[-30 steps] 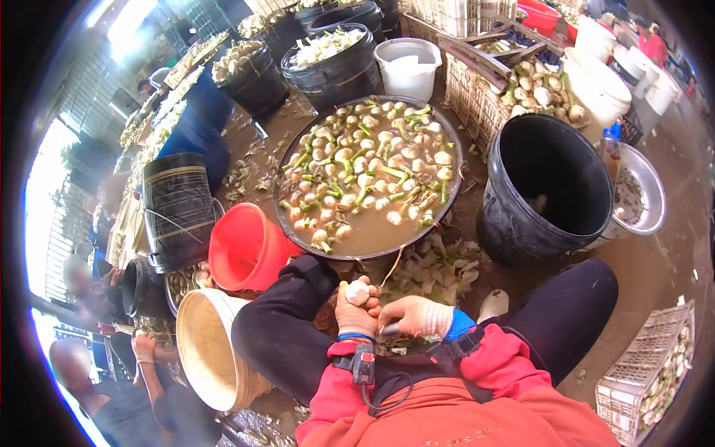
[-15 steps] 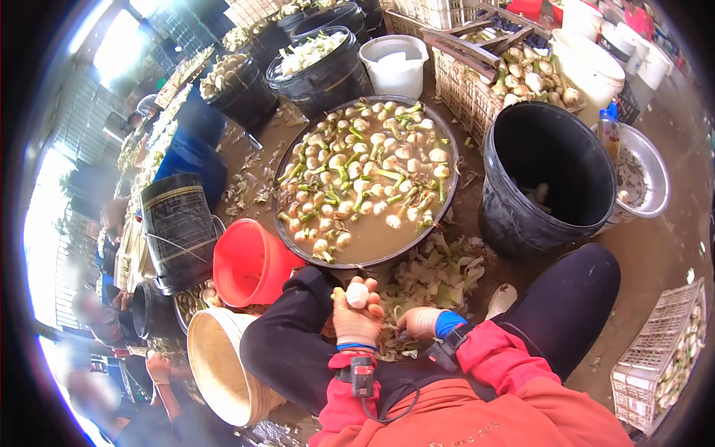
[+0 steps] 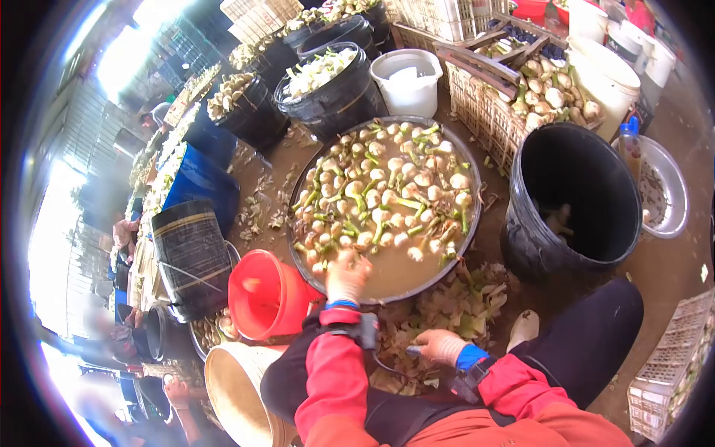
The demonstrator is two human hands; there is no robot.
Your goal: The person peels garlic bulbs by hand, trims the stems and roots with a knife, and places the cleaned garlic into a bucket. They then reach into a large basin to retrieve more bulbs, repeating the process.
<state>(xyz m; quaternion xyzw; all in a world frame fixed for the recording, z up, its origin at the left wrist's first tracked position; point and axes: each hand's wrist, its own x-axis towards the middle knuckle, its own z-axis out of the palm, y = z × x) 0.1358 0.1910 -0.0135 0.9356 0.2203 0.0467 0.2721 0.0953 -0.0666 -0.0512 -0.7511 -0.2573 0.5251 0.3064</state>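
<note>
A wide round basin (image 3: pixel 297 262) holds muddy water and many whitish bulbs (image 3: pixel 396 197) with short green stems. My left hand (image 3: pixel 348 277) reaches over its near rim, fingers apart beside the closest bulbs, with no bulb visible in it. Lower right, my right hand (image 3: pixel 441 347) is closed in front of my leg, over a heap of peelings (image 3: pixel 465 305). A small grey-blue tip (image 3: pixel 413 349) pokes out from its fingers; the rest of that thing is hidden. Inside the red bucket (image 3: pixel 287 298), left of my left hand, shows a blurred pale object (image 3: pixel 253 285).
A tall black bucket (image 3: pixel 521 223) with a few pale pieces inside stands right of the basin. A cream bucket (image 3: pixel 223 380) lies tilted by my left leg. Crates (image 3: pixel 484 112) and a white bucket (image 3: pixel 406 86) stand behind. Other people work at far left.
My left hand has moved from my lap to the basin's near edge, and the white bulb it held is gone from it. A blurred pale object now shows in the red bucket.
</note>
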